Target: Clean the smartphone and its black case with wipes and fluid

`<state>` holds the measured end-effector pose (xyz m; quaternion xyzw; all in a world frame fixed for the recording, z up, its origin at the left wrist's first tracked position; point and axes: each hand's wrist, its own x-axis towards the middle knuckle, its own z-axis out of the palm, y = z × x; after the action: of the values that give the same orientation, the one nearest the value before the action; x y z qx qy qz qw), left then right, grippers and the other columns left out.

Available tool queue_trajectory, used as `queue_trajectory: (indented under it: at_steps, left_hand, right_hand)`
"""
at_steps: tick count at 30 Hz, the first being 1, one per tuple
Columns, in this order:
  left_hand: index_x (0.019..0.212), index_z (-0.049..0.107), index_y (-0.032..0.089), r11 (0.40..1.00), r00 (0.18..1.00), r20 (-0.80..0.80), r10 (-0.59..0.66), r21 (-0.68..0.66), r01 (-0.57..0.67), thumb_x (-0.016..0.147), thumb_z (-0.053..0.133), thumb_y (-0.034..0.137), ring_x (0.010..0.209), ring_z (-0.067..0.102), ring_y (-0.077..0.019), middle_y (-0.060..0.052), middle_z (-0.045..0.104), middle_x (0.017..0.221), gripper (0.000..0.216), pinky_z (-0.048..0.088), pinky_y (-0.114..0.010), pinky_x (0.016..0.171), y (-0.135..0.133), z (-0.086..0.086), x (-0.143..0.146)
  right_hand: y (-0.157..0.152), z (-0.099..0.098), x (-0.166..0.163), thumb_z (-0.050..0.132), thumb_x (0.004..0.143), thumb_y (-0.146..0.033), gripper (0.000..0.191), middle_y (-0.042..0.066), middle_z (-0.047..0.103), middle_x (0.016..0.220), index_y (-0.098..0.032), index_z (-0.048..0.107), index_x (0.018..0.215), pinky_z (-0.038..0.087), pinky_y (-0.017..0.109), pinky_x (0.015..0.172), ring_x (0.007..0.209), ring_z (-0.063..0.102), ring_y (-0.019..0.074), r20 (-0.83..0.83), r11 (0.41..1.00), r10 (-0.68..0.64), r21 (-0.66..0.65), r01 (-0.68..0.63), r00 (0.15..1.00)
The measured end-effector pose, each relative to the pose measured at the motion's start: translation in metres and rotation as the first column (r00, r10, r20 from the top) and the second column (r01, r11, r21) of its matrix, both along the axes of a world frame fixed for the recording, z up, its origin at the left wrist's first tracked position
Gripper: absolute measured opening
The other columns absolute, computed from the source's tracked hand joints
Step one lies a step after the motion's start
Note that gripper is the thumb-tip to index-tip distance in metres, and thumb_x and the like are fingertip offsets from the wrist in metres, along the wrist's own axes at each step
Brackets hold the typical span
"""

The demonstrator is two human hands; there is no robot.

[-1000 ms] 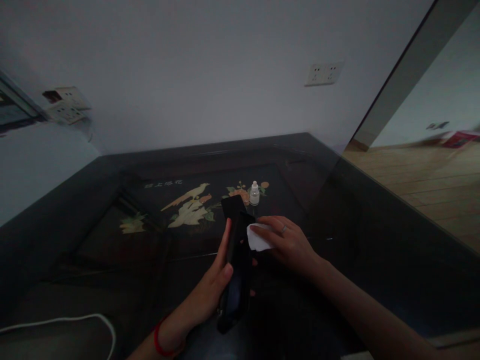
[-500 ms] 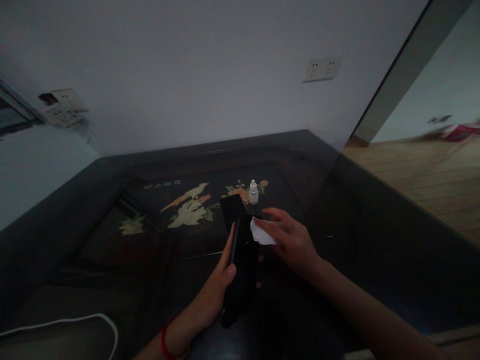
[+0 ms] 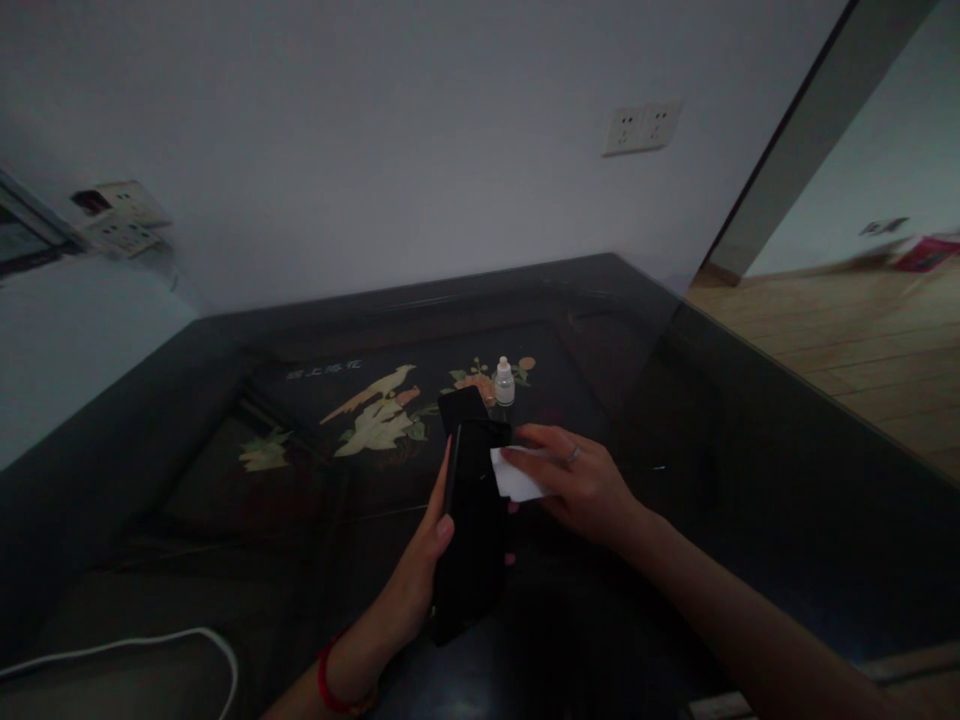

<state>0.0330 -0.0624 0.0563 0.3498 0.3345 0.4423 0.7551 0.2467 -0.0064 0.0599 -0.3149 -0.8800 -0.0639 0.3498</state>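
Note:
My left hand [image 3: 420, 570] grips a black phone [image 3: 471, 530] from its left side and underneath, holding it upright over the dark table [image 3: 712, 440]. My right hand [image 3: 581, 485] pinches a small white wipe [image 3: 516, 478] and presses it on the upper right part of the phone. A ring shows on one right finger. A second black flat object [image 3: 461, 408] lies on the table just behind the phone. A small clear dropper bottle [image 3: 504, 382] with a white cap stands behind that.
The table has an inlaid bird and flower picture [image 3: 375, 415] under glass. A white cable [image 3: 150, 640] curves over the near left edge. Wall sockets [image 3: 639, 127] sit on the back wall, more sockets [image 3: 120, 215] at left. Wooden floor [image 3: 847, 350] lies to the right.
My right hand has slid the wipe back down and to the left over the phone's top. My left hand has shifted the phone slightly left and up.

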Motion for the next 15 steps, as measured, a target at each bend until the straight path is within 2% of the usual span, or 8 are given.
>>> queue_trajectory:
  at_steps: [3,4,6,8,11,13,15]
  left_hand:
    - [0.147,0.005,0.042,0.997,0.998,0.014,0.064,-0.053,-0.064,0.081,0.056,0.052,0.114,0.054,-0.0336,-0.009,0.039,0.145,0.083,0.054,-0.051,0.082,0.002,0.001,0.000]
    - [0.147,0.005,0.041,0.994,0.997,0.024,0.078,-0.072,-0.077,0.081,0.055,0.052,0.113,0.055,-0.0337,-0.010,0.042,0.143,0.084,0.053,-0.051,0.083,0.003,0.001,0.000]
    - [0.147,0.003,0.040,0.992,0.995,0.041,0.093,-0.086,-0.089,0.082,0.054,0.052,0.114,0.055,-0.0336,-0.010,0.047,0.139,0.083,0.052,-0.052,0.085,0.001,0.000,0.002]
    - [0.147,0.001,0.042,0.997,0.997,0.027,0.066,-0.051,-0.065,0.084,0.054,0.049,0.118,0.053,-0.0321,-0.009,0.049,0.138,0.082,0.049,-0.052,0.090,-0.002,-0.002,0.005]
    - [0.145,-0.004,0.045,0.994,0.997,-0.073,-0.013,0.108,0.021,0.083,0.060,0.042,0.129,0.043,-0.0290,-0.006,0.039,0.146,0.089,0.044,-0.046,0.099,-0.007,-0.006,0.010]
    - [0.144,-0.007,0.044,0.975,0.987,-0.155,-0.035,0.213,0.068,0.081,0.064,0.040,0.135,0.036,-0.0271,-0.005,0.032,0.151,0.095,0.039,-0.042,0.104,-0.009,-0.008,0.013]
    - [0.144,-0.009,0.042,0.960,0.978,-0.209,-0.015,0.272,0.073,0.080,0.064,0.041,0.138,0.031,-0.0256,-0.004,0.026,0.154,0.098,0.036,-0.040,0.106,-0.010,-0.010,0.015]
  right_hand:
    - [-0.003,-0.001,-0.001,0.048,0.085,-0.016,0.032,0.012,0.063,0.111,-0.018,0.061,0.114,0.054,0.035,0.072,0.088,0.063,0.0210,0.058,0.993,0.120,-0.020,-0.119,0.991]
    - [-0.004,0.000,-0.002,0.048,0.085,-0.016,0.032,0.011,0.064,0.109,-0.018,0.061,0.114,0.054,0.034,0.072,0.088,0.063,0.0205,0.022,0.987,0.155,-0.037,-0.154,0.988]
    - [-0.006,0.003,-0.006,0.047,0.086,-0.017,0.032,0.010,0.064,0.106,-0.018,0.062,0.115,0.053,0.032,0.075,0.090,0.063,0.0194,-0.167,0.978,0.152,-0.116,-0.172,0.974]
    - [-0.010,0.009,-0.014,0.046,0.089,-0.018,0.029,0.008,0.066,0.101,-0.019,0.064,0.112,0.051,0.030,0.076,0.090,0.063,0.0176,-0.427,0.947,0.004,-0.289,-0.142,0.904]
    - [-0.019,0.018,-0.027,0.047,0.092,-0.025,0.024,0.004,0.066,0.088,-0.020,0.068,0.101,0.050,0.024,0.068,0.078,0.062,0.0147,-0.631,0.803,-0.263,-0.562,-0.197,0.730]
    - [-0.026,0.022,-0.034,0.049,0.092,-0.029,0.023,0.003,0.065,0.088,-0.020,0.069,0.100,0.049,0.023,0.065,0.074,0.061,0.0138,-0.682,0.726,-0.310,-0.620,-0.297,0.663]
    - [-0.033,0.023,-0.038,0.051,0.091,-0.030,0.022,0.003,0.065,0.093,-0.021,0.069,0.100,0.049,0.022,0.065,0.078,0.061,0.0139,-0.722,0.694,-0.286,-0.609,-0.384,0.630]
